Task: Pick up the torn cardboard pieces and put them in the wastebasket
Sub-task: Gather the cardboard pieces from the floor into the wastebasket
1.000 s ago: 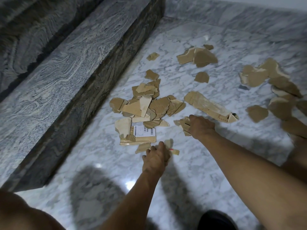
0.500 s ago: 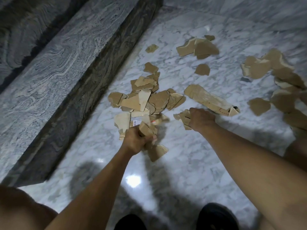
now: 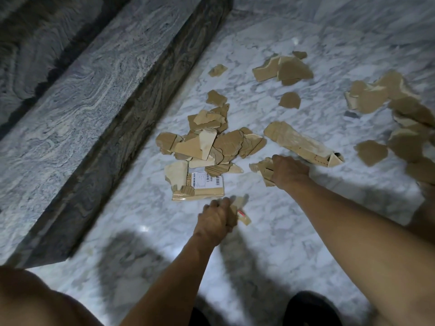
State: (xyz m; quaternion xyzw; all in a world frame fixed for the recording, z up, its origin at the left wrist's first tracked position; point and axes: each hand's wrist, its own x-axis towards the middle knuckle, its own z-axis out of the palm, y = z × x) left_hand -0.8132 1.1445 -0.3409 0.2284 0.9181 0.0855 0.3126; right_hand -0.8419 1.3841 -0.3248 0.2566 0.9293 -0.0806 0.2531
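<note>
Torn brown cardboard pieces lie scattered on the marble floor. The main pile (image 3: 211, 144) sits in the middle, with a labelled piece (image 3: 204, 184) at its near edge. My left hand (image 3: 216, 218) is just in front of that labelled piece and grips small scraps (image 3: 242, 211), one with a red mark. My right hand (image 3: 289, 171) holds a bundle of pieces (image 3: 260, 169) low over the floor, beside a long folded piece (image 3: 301, 144). More pieces lie at the far middle (image 3: 284, 69) and along the right (image 3: 388, 100). No wastebasket is in view.
A grey veined stone step (image 3: 94, 102) runs along the left, its dark riser (image 3: 131, 137) close to the pile. White marble floor (image 3: 270, 243) spreads in front of me. My knee (image 3: 35, 300) is at the bottom left and a dark shoe (image 3: 310, 307) at the bottom.
My left hand has drawn back from the pile toward me and to the right, scraps in its grip; the labelled piece shows again. My right hand has stayed put with its bundle.
</note>
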